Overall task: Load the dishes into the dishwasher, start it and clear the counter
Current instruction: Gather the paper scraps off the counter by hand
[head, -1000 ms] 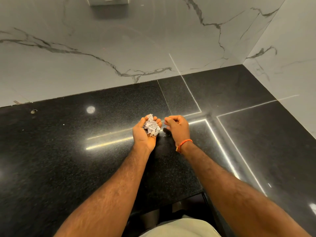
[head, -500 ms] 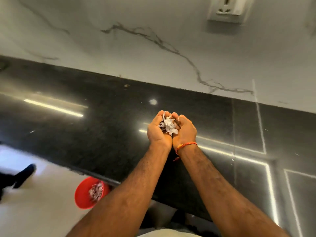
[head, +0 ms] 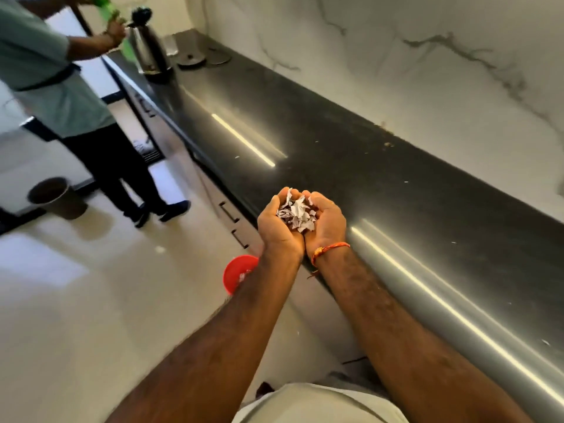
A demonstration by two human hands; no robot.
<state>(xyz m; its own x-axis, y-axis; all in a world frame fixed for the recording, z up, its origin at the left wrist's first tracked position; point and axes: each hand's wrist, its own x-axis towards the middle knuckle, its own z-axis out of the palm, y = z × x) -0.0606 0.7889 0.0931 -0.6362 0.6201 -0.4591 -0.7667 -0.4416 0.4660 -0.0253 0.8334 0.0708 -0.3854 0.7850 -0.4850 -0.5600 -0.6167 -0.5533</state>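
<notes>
- Left hand (head: 279,227) and right hand (head: 326,222) pressed side by side, palms up, cupped into one bowl.
- Heap of torn paper scraps (head: 295,215) lying in that bowl, white with grey print, touching both palms.
- Left fingers (head: 282,195) curled up around the near-left side of the scraps; right fingers (head: 317,198) curled in likewise on the other side, half closed, cradling rather than squeezing.
- Orange thread band (head: 331,249) wrapped around the right wrist, loose end hanging down.
- Cupped hands held in the air just over the front edge of the dark stone table (head: 351,166), not touching it.
- A few small pale flecks scattered along the table top, with brownish crumbs (head: 385,134) near the marble wall (head: 412,71).
- Red bucket (head: 239,271) down on the floor beside the cabinets, below the left forearm and partly hidden by it; something pale inside, too blurred to name.
- Cabinet drawers with dark handles (head: 227,212) running under the table edge.
- Far end of the table: steel kettle (head: 149,50) with a black lid, two round flat lids (head: 203,58) just beside it.
- Second person (head: 58,87) standing at that far end in a pale green shirt and dark trousers, one hand at the kettle handle, something green and blurred in the grip.
- Dark round bin (head: 56,196) on the pale floor (head: 91,300) behind that person, well apart from the red bucket.
- Light-coloured clothing visible at the bottom edge between the two forearms.
</notes>
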